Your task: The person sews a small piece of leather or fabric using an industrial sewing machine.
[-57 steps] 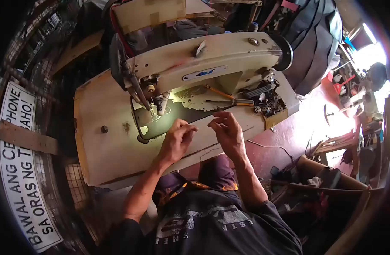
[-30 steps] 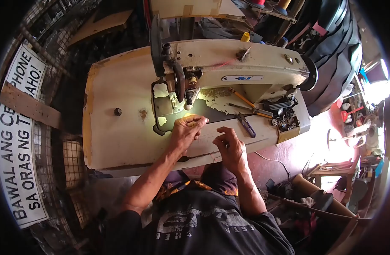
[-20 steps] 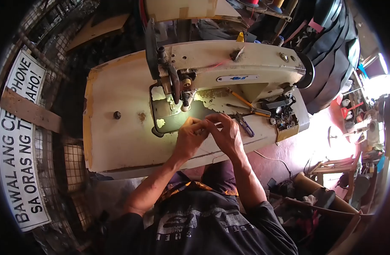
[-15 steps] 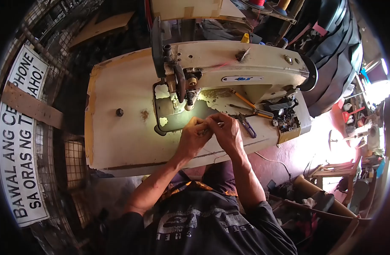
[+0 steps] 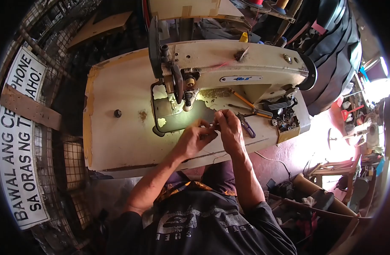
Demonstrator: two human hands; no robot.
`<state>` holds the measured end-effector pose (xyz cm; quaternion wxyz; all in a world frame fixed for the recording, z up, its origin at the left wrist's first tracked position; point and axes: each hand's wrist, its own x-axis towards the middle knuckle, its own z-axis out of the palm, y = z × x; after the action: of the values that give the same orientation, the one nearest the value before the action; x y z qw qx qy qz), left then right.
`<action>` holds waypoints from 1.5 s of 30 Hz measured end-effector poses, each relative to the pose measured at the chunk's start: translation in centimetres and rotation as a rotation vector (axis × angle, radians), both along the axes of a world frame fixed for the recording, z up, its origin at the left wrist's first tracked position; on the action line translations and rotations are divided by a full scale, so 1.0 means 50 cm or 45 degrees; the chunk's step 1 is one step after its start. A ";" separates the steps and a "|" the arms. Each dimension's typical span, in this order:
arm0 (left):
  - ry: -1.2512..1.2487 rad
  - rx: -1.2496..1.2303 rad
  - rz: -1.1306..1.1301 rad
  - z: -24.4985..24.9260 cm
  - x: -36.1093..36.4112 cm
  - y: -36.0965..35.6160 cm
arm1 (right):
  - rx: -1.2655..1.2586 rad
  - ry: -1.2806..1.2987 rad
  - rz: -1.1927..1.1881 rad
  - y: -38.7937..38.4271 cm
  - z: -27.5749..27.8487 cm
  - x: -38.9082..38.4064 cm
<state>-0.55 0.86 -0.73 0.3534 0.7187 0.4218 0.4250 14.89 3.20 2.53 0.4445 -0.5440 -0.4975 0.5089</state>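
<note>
A white sewing machine (image 5: 212, 63) stands on a worn table, its lamp lighting the needle area. In front of it my left hand (image 5: 195, 139) and my right hand (image 5: 229, 129) meet, fingertips pinched close together. Something small and dark sits between the fingers; it is too small to name. To the right of my right hand lie thread snips (image 5: 246, 126) with purple-blue handles. Behind them are an orange-handled tool (image 5: 243, 98) and a second slim tool (image 5: 250, 110), lying across the bed by the machine arm.
A tray of bobbins and small metal parts (image 5: 285, 121) occupies the table's right end. On the left of the tabletop (image 5: 118, 144) sits a small dark knob (image 5: 117, 113). A lettered sign (image 5: 25, 140) hangs on wire mesh at far left. Black sheets (image 5: 331, 63) hang behind the handwheel.
My hands have drawn slightly apart at the fingertips, the left turning and shifting a little. The view has moved slightly; the tools lie where they were.
</note>
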 end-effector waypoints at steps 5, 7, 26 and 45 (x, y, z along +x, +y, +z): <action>-0.117 -0.626 -0.131 0.018 -0.025 0.050 | 0.442 -0.498 -0.085 0.032 -0.050 0.027; -0.303 -0.697 -0.031 -0.003 -0.034 0.079 | 0.559 -0.569 -0.091 0.039 -0.067 0.025; -0.760 -0.778 0.165 0.021 -0.073 0.100 | 0.516 -0.487 0.161 0.041 -0.056 -0.044; -0.751 -0.822 0.123 0.021 -0.082 0.103 | 0.514 -0.605 0.179 0.054 -0.065 -0.041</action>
<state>-4.63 6.03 0.33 0.6451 0.3987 0.4470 0.4744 12.82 5.92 -0.73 0.3786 -0.5128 -0.7146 0.2882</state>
